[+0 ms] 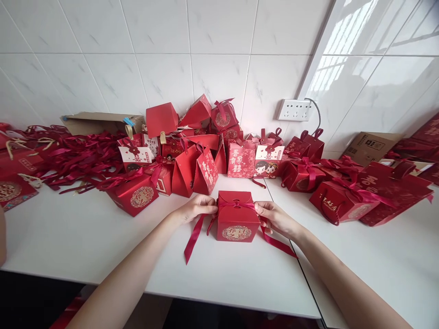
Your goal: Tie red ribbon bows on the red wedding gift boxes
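Observation:
A red gift box [238, 220] with a round gold emblem stands on the white table in front of me. A dark red ribbon [195, 237] runs across its top, and its two loose ends hang down on either side. My left hand [198, 206] pinches the ribbon at the box's left edge. At the right edge, my right hand [274, 216] is closed on the other side of the same ribbon. A twisted red cord shows below my left fingers. Parts of the ribbon between my fingers are hidden.
A finished-looking ribboned box [135, 194] sits left, another [343, 201] right. Several red boxes [206, 171] are piled along the tiled wall. A heap of ribbons [89, 155] lies by a cardboard box [103, 122]. A power strip [293, 110] is on the wall. Part of another person's arm [2, 233] shows far left.

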Available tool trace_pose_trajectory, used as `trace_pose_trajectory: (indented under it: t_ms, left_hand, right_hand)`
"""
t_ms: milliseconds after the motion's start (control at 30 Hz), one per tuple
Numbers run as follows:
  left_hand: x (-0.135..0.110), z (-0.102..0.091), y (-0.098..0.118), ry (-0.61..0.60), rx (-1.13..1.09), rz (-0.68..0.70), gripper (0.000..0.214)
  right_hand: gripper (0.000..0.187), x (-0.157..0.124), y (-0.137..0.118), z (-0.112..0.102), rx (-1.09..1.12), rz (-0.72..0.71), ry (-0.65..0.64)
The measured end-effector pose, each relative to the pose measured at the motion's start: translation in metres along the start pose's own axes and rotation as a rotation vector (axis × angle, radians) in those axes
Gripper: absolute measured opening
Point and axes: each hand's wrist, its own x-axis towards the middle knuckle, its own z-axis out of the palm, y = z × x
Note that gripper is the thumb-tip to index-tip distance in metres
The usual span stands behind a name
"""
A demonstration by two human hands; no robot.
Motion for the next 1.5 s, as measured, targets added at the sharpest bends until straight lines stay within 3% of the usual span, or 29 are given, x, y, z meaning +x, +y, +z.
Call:
trace_pose_trajectory:
  t_ms: [600, 933, 1200, 1367, 1500]
  left_hand:
    - [-0.005, -0.006, 0.006, -0.009, -0.010, -0.052, 0.037]
    - [-0.005, -0.006, 0.007, -0.043, -0.011, -0.076, 0.043]
    - [-0.002, -0.010, 0.002, -0.083, 0.074, -0.067, 0.033]
    - [-0.006, -0.008, 0.014, -0.049, 0.054, -0.054, 0.032]
    - [-0.014, 0.000, 0.032, 0.012, 0.009, -0.022, 0.033]
  right_hand:
    - [0.045, -0.004, -0.009, 0.004, -0.054, -0.004, -0.036]
    - [0.041, -0.002, -0.005, -0.016, -0.086, -0.016, 0.003]
    - [0.045, -0.001, -0.010, -0.005, -0.098, 0.036, -0.019]
    - [0.044, -0.005, -0.014, -0.009, -0.093, -0.004, -0.054]
    - [0.038, -0.012, -0.032, -0.012, -0.075, -0.074, -0.043]
